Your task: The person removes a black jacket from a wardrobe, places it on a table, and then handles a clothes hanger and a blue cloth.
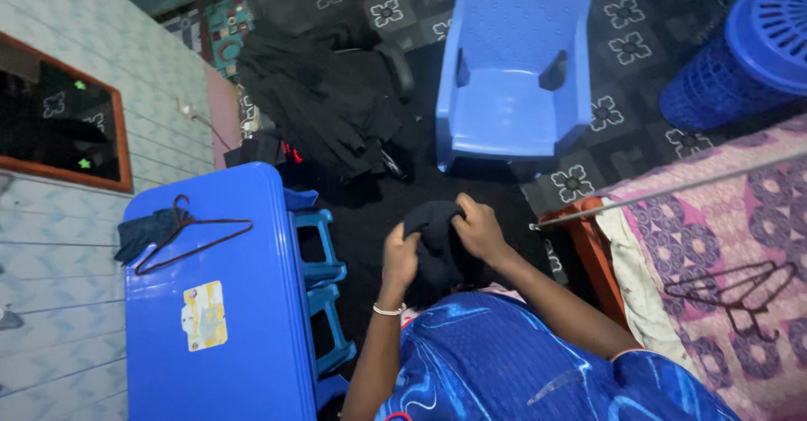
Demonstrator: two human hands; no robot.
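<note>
Fingers of both the left hand [401, 259] and right hand [480, 228] clutch a bunched black garment [435, 240] at lap height, between the blue table [252, 303] and the bed [714, 244]

The person wears a shiny blue patterned garment [521, 362] with short sleeves, and a thin beaded bracelet [388, 310] circles the left wrist.

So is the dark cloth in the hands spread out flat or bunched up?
Bunched up. The dark cloth sits in a rumpled clump gripped between the left hand and right hand, with no flat spread.
</note>
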